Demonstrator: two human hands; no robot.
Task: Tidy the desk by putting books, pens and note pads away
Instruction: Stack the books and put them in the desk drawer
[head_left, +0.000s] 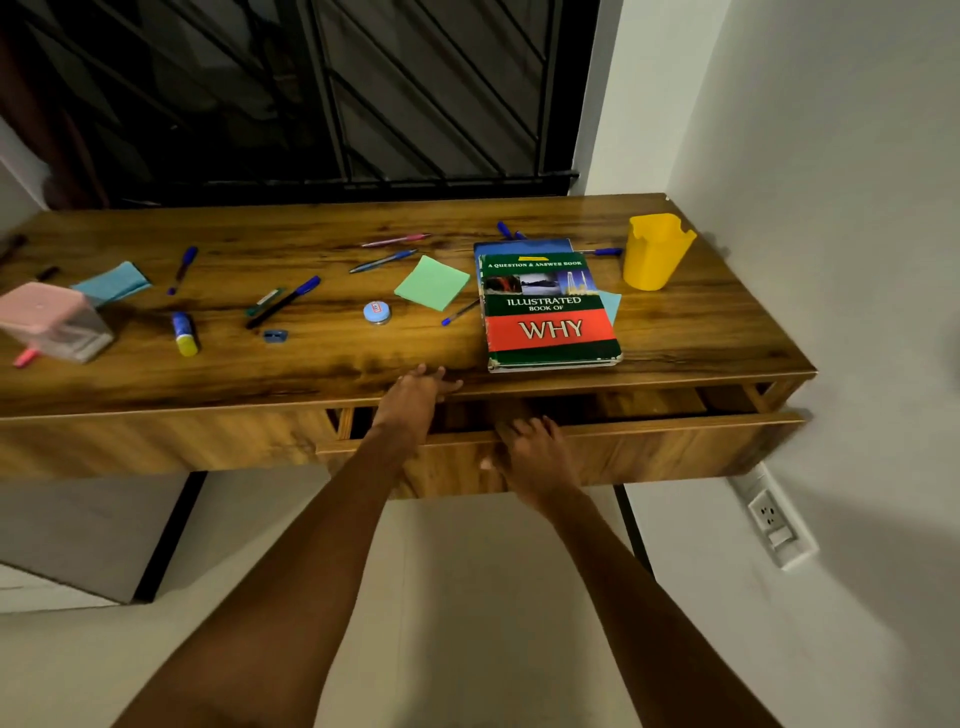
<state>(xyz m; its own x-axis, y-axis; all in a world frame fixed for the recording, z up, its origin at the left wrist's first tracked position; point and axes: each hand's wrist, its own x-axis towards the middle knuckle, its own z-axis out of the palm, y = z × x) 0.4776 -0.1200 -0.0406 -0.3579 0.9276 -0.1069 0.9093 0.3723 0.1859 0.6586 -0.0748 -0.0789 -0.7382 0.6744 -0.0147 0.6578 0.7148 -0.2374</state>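
Book (550, 312) green-red, "WHY", flat on desk (701, 332) | left grip (415, 395) spread | right grip (530, 447) curled round drawer front (675, 441)

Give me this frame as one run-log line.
phase: opening drawer | left hand: resting on desk edge | right hand: gripping drawer front | books, pens, notes: on desk

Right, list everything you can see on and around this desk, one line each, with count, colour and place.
desk: one, brown wood, against the wall
drawer: one, brown wood, partly open below the desk's front edge
books: two, green and red on top of a blue one, right of centre
note pads: green one mid desk, blue one at left
cup: one, yellow, far right
pens: several, mostly blue, one pink, scattered
glue stick: one, blue and yellow, left
box: one, pink, left edge
left hand: resting on the desk edge
right hand: gripping the drawer front
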